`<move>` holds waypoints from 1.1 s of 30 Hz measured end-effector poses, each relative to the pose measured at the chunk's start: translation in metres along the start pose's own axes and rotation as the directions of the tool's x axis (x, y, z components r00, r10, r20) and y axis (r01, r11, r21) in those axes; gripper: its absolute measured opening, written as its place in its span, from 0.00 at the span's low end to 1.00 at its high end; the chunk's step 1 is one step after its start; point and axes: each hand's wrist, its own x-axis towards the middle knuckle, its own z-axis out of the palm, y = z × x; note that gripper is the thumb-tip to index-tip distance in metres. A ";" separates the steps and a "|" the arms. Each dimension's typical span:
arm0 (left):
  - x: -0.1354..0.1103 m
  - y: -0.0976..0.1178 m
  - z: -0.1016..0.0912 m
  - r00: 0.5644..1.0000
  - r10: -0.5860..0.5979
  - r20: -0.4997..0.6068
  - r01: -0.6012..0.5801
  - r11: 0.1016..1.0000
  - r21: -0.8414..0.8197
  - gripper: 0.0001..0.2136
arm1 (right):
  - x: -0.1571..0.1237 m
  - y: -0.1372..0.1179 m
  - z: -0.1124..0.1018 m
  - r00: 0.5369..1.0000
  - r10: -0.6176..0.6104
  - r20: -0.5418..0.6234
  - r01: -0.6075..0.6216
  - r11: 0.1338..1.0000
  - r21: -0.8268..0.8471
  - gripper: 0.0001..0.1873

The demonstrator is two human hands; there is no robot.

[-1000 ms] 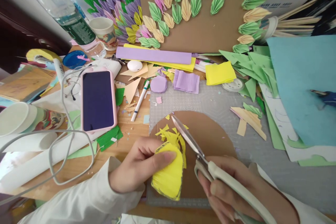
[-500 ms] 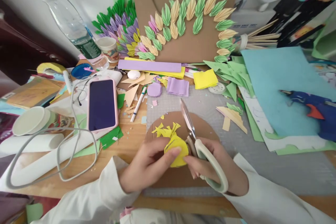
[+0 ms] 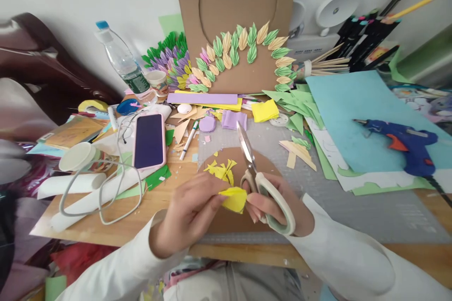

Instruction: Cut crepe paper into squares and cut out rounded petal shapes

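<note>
Between the fingers of my left hand is a small piece of yellow paper, its face tilted away. My right hand is closed round the pale handles of a pair of scissors; the blades point up and away from me. The fingertips of that hand also touch the yellow paper's right edge. Yellow paper scraps lie just beyond my hands on a round piece of brown cardboard. A stack of yellow paper and a folded purple paper rest farther back on the grey cutting mat.
A phone, a cable and a paper cup lie to the left. Behind stands a cardboard panel with folded paper leaves, beside a bottle. A blue glue gun rests on blue paper at the right.
The yellow paper, round and facing me before, is now turned and tilted between my fingers. The scissors stay in my right hand. The whole view has shifted and widened.
</note>
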 end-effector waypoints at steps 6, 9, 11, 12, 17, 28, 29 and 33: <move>0.000 0.003 -0.016 0.905 0.411 0.111 -0.425 0.855 0.298 0.13 | -0.001 -0.002 -0.002 0.999 -0.022 0.047 0.020 0.998 0.051 0.23; 0.002 0.004 -0.016 0.844 0.520 0.132 -0.526 0.755 0.391 0.09 | 0.002 0.000 -0.001 0.997 0.017 0.075 -0.023 0.997 0.073 0.25; 0.006 0.005 -0.014 0.814 0.560 0.152 -0.567 0.712 0.415 0.08 | 0.004 0.002 -0.001 0.993 0.055 0.104 -0.063 0.995 0.075 0.23; 0.007 0.005 -0.013 0.804 0.573 0.159 -0.581 0.697 0.420 0.08 | 0.005 0.003 -0.002 0.990 0.074 0.123 -0.083 0.994 0.075 0.21; 0.010 -0.001 -0.007 0.780 0.600 0.181 -0.615 0.679 0.400 0.04 | 0.008 0.005 -0.005 0.977 0.110 0.185 -0.132 0.986 0.107 0.17; -0.011 -0.010 0.003 0.863 -0.355 0.359 0.504 0.560 -0.658 0.28 | 0.008 0.007 -0.004 0.947 -0.085 -0.310 0.087 0.996 -0.005 0.13; -0.011 -0.010 0.007 0.830 -0.406 0.383 0.550 0.480 -0.683 0.25 | 0.009 0.007 -0.003 0.926 -0.113 -0.360 0.099 0.993 -0.057 0.13; -0.003 -0.015 0.013 0.732 -0.637 0.241 0.634 0.507 -0.584 0.12 | 0.008 0.014 0.001 0.861 -0.166 -0.480 0.102 0.982 -0.156 0.14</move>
